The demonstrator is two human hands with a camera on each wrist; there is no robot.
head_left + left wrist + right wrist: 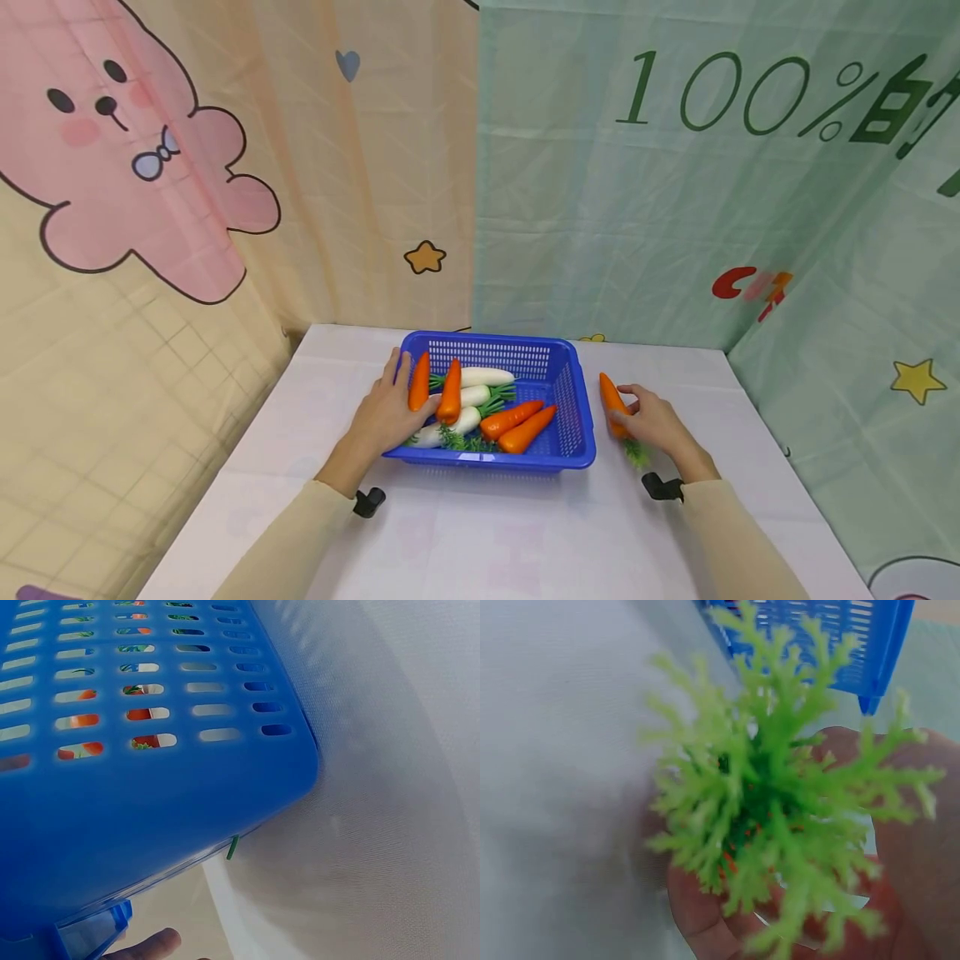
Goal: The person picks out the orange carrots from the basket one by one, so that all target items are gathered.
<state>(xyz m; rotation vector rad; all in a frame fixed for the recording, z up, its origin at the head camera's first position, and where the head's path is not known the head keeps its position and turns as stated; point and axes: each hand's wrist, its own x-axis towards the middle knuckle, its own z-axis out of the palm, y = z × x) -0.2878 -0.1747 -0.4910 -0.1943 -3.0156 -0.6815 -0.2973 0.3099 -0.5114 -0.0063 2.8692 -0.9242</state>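
A blue plastic basket [573,400] stands on the table, holding several orange carrots [527,431] and white radishes [487,377] with green tops. My left hand [386,417] grips the basket's left rim, thumb over the inside near a carrot. To the right of the basket, my right hand [660,421] holds a carrot [611,396] by its side at the table surface. Its leafy green top [772,795] fills much of the right wrist view and hides part of the fingers. The basket's slotted wall [165,780] fills most of the left wrist view.
The white-covered table [465,533] reaches back to a printed curtain [375,183] on the left and a green curtain [600,217] on the right. The basket's right wall lies a short gap from the right hand.
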